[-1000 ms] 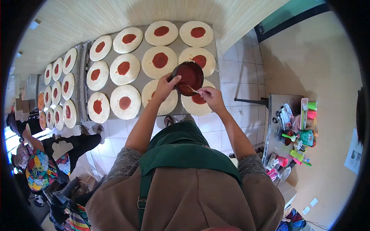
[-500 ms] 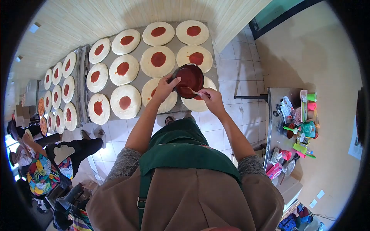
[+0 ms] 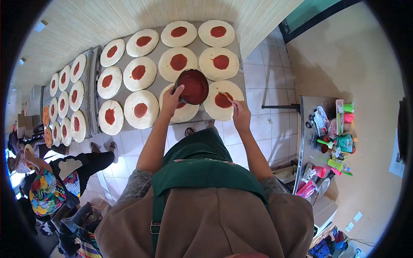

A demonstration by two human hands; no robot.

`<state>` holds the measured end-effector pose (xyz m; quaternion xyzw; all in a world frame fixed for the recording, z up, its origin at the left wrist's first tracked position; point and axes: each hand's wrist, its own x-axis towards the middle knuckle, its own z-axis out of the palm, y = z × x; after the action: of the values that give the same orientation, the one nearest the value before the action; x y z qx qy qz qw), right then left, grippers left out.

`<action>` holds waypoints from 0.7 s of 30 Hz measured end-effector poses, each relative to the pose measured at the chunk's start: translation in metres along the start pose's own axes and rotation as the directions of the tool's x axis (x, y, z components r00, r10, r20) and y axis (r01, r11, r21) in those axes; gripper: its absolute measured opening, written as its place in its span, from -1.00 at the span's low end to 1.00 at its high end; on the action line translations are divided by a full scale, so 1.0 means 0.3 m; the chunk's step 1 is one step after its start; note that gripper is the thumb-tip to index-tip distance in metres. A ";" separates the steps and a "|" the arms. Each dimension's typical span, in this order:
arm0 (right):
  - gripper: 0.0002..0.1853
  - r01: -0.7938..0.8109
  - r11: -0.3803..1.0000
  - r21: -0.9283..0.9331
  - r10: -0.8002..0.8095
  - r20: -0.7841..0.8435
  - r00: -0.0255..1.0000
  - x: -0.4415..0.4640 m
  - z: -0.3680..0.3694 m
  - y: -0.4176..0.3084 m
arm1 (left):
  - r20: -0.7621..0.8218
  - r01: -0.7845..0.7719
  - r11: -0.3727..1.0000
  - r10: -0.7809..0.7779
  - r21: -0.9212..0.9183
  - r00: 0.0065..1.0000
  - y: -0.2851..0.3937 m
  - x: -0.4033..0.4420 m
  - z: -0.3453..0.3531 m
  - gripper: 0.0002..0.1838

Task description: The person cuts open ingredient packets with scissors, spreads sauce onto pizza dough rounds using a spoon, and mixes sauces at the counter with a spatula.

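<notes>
My left hand [image 3: 171,101] grips a dark bowl [image 3: 193,87] of red sauce by its rim, thumb over the edge. The bowl hangs over the table and partly covers the sauce on the dough round [image 3: 186,115] beneath it. In my right hand [image 3: 241,115] is a wooden spoon [image 3: 229,97], its tip at the red sauce patch [image 3: 222,101] on the front right dough round [image 3: 211,108]. Other flat dough rounds [image 3: 141,119] lie in rows, each with a red patch in the middle.
The metal table [image 3: 155,88] stands against a pale panelled wall. A second table [image 3: 91,86] with more sauced rounds is on the left. Near it is a person in a floral garment [image 3: 46,193]. A side table [image 3: 306,129] with cups and packets stands right.
My left hand has moved the bowl left, off the front right round. My right hand has taken the spoon out of the bowl and down to the sauce on that round.
</notes>
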<state>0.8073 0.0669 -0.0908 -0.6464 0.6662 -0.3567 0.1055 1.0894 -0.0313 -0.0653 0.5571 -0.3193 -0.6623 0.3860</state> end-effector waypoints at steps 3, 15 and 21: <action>-0.89 0.061 0.995 -0.074 -0.065 -0.045 0.997 -0.016 0.021 0.014 | 0.013 -0.035 0.999 0.035 -0.018 0.999 -0.014 -0.005 -0.034 -0.58; -0.87 0.239 0.943 0.233 -0.309 0.338 0.889 0.171 0.054 -0.278 | 0.090 -0.124 0.992 0.121 0.025 0.989 -0.013 -0.083 -0.130 -0.53; -0.87 -0.069 0.918 0.391 -0.128 0.455 0.881 0.140 0.128 -0.334 | 0.045 -0.148 0.989 0.147 0.018 0.988 0.019 -0.146 -0.207 -0.53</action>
<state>0.9031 0.0235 -0.0438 -0.6889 0.5243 -0.3174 0.3871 1.1551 0.0042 -0.0499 0.5216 -0.3749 -0.6404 0.4210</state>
